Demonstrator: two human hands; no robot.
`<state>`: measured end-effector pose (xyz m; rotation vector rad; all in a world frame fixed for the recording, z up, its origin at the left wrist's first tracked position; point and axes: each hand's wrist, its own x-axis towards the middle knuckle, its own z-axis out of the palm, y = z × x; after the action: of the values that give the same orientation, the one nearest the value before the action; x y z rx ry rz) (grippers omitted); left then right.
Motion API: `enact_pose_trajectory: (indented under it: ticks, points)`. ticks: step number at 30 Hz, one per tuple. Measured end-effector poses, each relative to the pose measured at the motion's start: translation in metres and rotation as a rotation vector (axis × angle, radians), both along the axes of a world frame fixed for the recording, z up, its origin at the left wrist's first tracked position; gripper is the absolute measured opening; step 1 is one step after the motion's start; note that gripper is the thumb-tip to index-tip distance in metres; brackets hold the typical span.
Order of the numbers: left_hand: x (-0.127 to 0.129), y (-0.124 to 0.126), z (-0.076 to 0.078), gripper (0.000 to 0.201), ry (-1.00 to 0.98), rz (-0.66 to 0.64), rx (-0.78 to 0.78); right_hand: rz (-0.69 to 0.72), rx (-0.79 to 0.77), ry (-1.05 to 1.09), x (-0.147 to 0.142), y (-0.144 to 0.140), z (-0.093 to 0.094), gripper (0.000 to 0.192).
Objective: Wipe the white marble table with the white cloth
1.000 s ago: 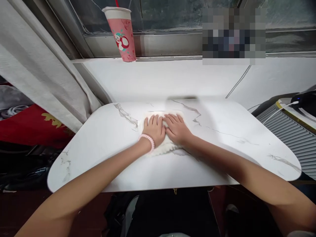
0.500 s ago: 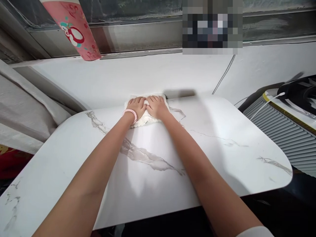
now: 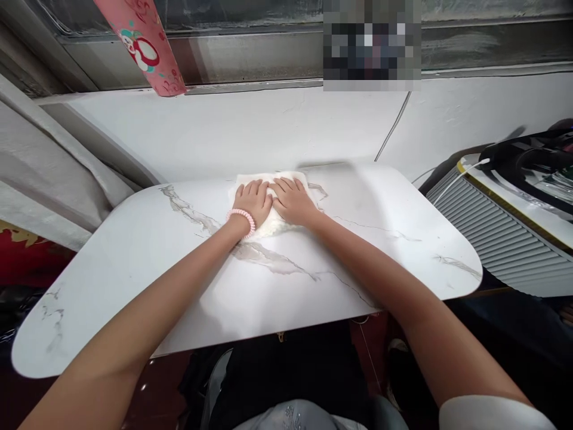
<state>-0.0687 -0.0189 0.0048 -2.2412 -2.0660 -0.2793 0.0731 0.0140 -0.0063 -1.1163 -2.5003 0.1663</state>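
Observation:
A white cloth lies spread on the white marble-patterned table, near the edge by the wall. My left hand, with a pink coiled band at the wrist, rests flat on its left part. Beside it, my right hand presses flat on the right part, fingers stretched forward. The two thumbs are close together over the middle of the cloth. Both hands cover much of the cloth.
A pink patterned strip hangs by the window at the upper left. Grey curtain folds come close to the table's left end. A ribbed grey-white box with a white cable on top stands at the right. A thin cord runs down the wall.
Both hands and the cloth have drawn slightly back from the wall-side edge toward me. The view has shifted, with more of the table's near edge and the floor showing.

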Motion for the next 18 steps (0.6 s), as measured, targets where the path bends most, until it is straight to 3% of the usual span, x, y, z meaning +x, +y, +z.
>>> enact_pose_trajectory:
  ticks: [5,10,14,18]
  points:
    - [0.041,-0.078,-0.003,0.056,0.011,0.055,0.001,0.137,0.024,-0.021,0.046,-0.063,0.003,0.047]
    - [0.083,-0.130,0.000,0.059,0.000,-0.065,-0.054,0.139,0.036,-0.020,0.095,-0.123,0.007,0.048]
    - [0.099,-0.130,0.001,0.060,-0.011,-0.158,-0.086,0.071,0.024,-0.056,0.114,-0.133,0.009,0.049]
    - [0.099,-0.093,0.002,0.059,-0.029,-0.145,-0.084,0.045,0.028,-0.101,0.111,-0.097,0.008,0.050]
